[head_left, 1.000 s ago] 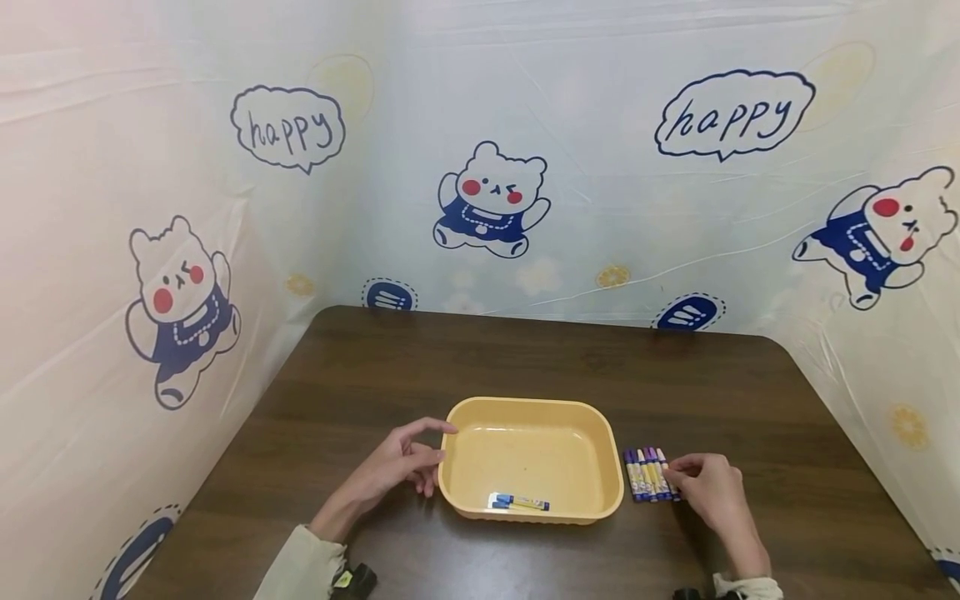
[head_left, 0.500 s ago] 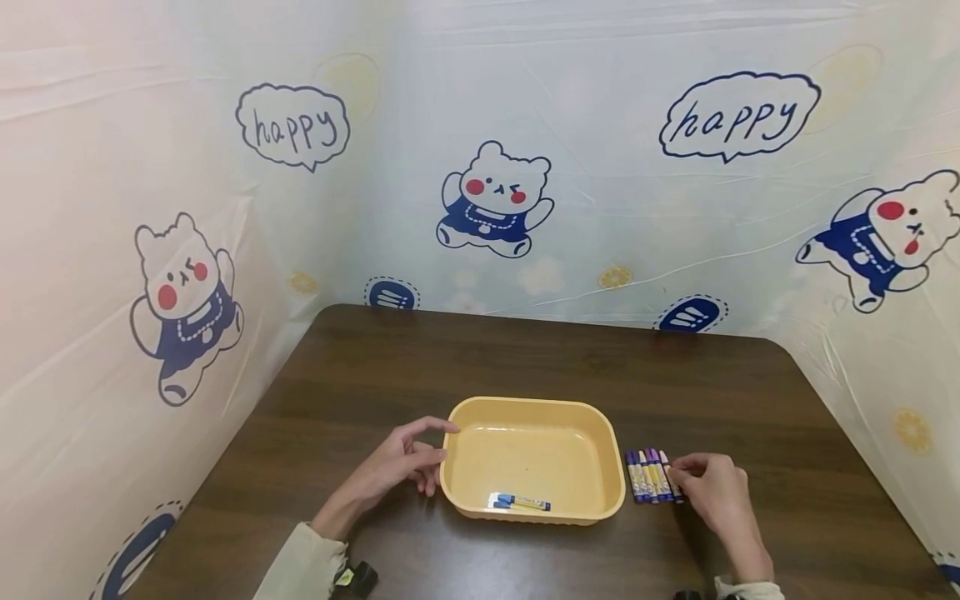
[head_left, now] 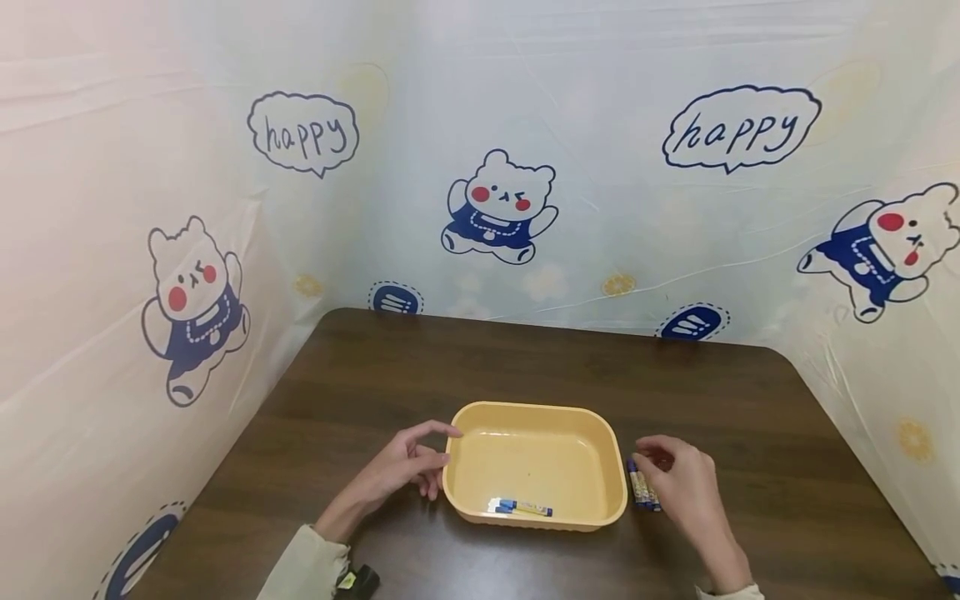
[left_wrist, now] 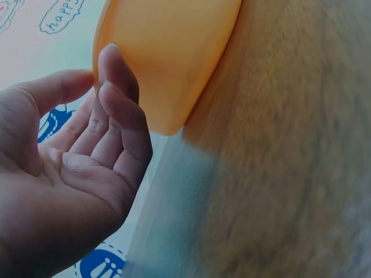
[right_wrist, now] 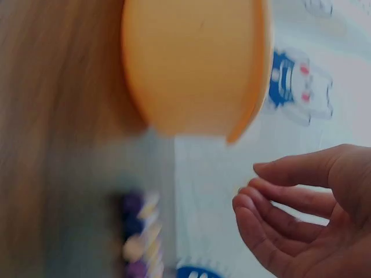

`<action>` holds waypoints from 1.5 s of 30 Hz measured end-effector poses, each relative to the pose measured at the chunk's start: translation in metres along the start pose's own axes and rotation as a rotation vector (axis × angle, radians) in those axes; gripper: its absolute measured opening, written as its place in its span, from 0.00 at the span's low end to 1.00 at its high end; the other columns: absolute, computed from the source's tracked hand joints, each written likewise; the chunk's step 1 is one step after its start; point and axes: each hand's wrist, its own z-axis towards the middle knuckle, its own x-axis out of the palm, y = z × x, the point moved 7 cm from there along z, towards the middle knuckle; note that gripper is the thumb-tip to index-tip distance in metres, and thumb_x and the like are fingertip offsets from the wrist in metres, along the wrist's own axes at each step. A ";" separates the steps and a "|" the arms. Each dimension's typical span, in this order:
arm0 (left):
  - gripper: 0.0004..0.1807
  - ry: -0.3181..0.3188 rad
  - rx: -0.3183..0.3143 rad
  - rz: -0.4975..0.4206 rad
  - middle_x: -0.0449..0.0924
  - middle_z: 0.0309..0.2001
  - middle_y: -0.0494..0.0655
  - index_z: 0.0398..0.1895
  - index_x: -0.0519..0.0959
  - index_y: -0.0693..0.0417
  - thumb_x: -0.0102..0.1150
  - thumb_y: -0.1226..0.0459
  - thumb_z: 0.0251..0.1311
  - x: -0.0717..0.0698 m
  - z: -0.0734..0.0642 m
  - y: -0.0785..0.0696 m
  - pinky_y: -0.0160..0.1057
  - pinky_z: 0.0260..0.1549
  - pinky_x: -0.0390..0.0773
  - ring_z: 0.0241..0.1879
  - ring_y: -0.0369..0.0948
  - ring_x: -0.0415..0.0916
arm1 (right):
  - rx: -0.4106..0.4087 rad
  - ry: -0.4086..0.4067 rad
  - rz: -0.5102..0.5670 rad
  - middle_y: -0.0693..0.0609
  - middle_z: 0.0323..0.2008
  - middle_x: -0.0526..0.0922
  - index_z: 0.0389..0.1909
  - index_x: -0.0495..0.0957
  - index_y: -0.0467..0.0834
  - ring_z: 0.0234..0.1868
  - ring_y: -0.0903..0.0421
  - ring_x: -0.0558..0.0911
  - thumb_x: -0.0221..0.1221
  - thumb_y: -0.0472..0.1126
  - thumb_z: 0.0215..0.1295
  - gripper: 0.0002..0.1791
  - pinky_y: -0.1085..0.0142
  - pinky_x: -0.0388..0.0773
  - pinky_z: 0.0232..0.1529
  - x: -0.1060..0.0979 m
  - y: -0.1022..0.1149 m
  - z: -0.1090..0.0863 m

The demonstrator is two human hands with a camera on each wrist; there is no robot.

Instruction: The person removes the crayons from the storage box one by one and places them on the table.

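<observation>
A yellow plastic basin (head_left: 536,467) stands on the table. Two crayons with blue ends (head_left: 528,507) lie inside it, along the near wall. At the basin's left side my left hand (head_left: 397,467) holds the rim, index fingertip over the edge and thumb at the outer wall. In the left wrist view the fingertips meet the orange-looking wall (left_wrist: 168,58). My right hand (head_left: 682,483) hovers above a row of crayons (head_left: 642,487) beside the basin, covering most of the row. In the right wrist view its fingers are bent with a small gap, and no crayon shows between them.
Dark wooden table (head_left: 525,358) surrounds the basin, its far edge meeting a printed fabric curtain (head_left: 600,183). More curtain hangs on both sides. The crayon row sits close to the basin's right wall.
My right hand has moved left from the row's right end, over the crayons toward the basin. My left hand stays on the rim. The head view has shifted slightly.
</observation>
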 end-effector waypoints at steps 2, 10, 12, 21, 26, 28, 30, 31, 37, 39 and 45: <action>0.23 0.000 0.003 -0.001 0.82 0.24 0.55 0.67 0.68 0.60 0.55 0.67 0.71 0.000 0.000 0.000 0.36 0.21 0.79 0.19 0.43 0.79 | -0.067 0.010 0.022 0.52 0.30 0.86 0.37 0.86 0.39 0.31 0.58 0.82 0.70 0.31 0.55 0.08 0.67 0.80 0.32 0.006 0.016 0.001; 0.22 -0.002 -0.006 -0.005 0.82 0.24 0.55 0.66 0.69 0.58 0.55 0.67 0.71 0.001 0.000 0.002 0.35 0.20 0.78 0.19 0.43 0.79 | -0.293 0.263 0.090 0.50 0.32 0.86 0.36 0.85 0.38 0.33 0.57 0.83 0.71 0.30 0.54 0.09 0.62 0.82 0.36 0.050 0.062 0.007; 0.22 -0.005 -0.014 -0.006 0.82 0.24 0.55 0.66 0.70 0.58 0.56 0.66 0.71 0.002 0.000 0.003 0.35 0.21 0.78 0.19 0.43 0.79 | -0.332 0.383 0.109 0.50 0.32 0.85 0.36 0.85 0.38 0.33 0.58 0.82 0.70 0.31 0.55 0.07 0.63 0.82 0.36 0.065 0.067 0.007; 0.22 -0.008 -0.015 -0.013 0.82 0.24 0.57 0.66 0.70 0.56 0.57 0.65 0.70 0.004 0.000 0.005 0.36 0.20 0.78 0.20 0.43 0.79 | -0.369 0.797 0.126 0.57 0.27 0.81 0.32 0.83 0.44 0.29 0.65 0.76 0.74 0.38 0.53 0.09 0.71 0.76 0.33 0.118 0.073 -0.007; 0.22 -0.013 -0.022 -0.002 0.82 0.25 0.56 0.65 0.70 0.56 0.57 0.65 0.70 0.004 0.001 0.005 0.36 0.21 0.78 0.20 0.43 0.79 | -0.361 0.882 0.104 0.55 0.24 0.77 0.30 0.80 0.45 0.27 0.67 0.71 0.71 0.32 0.53 0.10 0.72 0.72 0.29 0.128 0.074 -0.013; 0.22 -0.013 -0.024 -0.003 0.82 0.24 0.56 0.65 0.70 0.56 0.57 0.65 0.70 0.004 0.001 0.005 0.36 0.21 0.78 0.20 0.43 0.79 | -0.364 0.886 0.097 0.55 0.23 0.75 0.29 0.79 0.45 0.26 0.68 0.70 0.71 0.31 0.53 0.10 0.72 0.71 0.28 0.129 0.075 -0.014; 0.22 -0.011 -0.023 -0.005 0.82 0.24 0.55 0.66 0.70 0.56 0.57 0.65 0.70 0.005 0.000 0.004 0.36 0.20 0.78 0.20 0.43 0.79 | -0.368 0.888 0.096 0.57 0.22 0.75 0.28 0.79 0.45 0.25 0.68 0.70 0.71 0.31 0.53 0.10 0.72 0.71 0.28 0.130 0.077 -0.015; 0.22 -0.011 -0.022 -0.008 0.82 0.24 0.55 0.66 0.70 0.56 0.57 0.65 0.70 0.005 0.000 0.004 0.36 0.20 0.78 0.19 0.43 0.79 | -0.372 0.885 0.098 0.57 0.22 0.75 0.28 0.79 0.45 0.25 0.68 0.70 0.71 0.31 0.53 0.10 0.72 0.71 0.28 0.131 0.078 -0.016; 0.23 -0.008 -0.014 -0.015 0.82 0.24 0.55 0.66 0.69 0.58 0.56 0.66 0.70 0.004 -0.001 0.002 0.35 0.20 0.78 0.19 0.43 0.79 | -0.396 0.802 0.057 0.59 0.23 0.75 0.27 0.79 0.46 0.26 0.67 0.71 0.71 0.32 0.52 0.10 0.71 0.72 0.30 0.130 0.081 -0.012; 0.23 -0.009 -0.018 -0.013 0.82 0.24 0.55 0.66 0.69 0.58 0.56 0.66 0.70 0.004 -0.001 0.001 0.35 0.20 0.78 0.19 0.43 0.79 | -0.396 0.767 0.031 0.59 0.24 0.75 0.27 0.79 0.47 0.27 0.66 0.72 0.70 0.32 0.51 0.10 0.71 0.72 0.30 0.130 0.082 -0.010; 0.22 -0.012 -0.007 0.000 0.82 0.24 0.57 0.66 0.69 0.59 0.56 0.67 0.70 0.002 -0.001 -0.001 0.36 0.20 0.78 0.19 0.43 0.79 | -0.387 0.698 -0.008 0.59 0.24 0.75 0.28 0.80 0.46 0.27 0.64 0.72 0.70 0.34 0.52 0.08 0.70 0.71 0.29 0.130 0.079 -0.003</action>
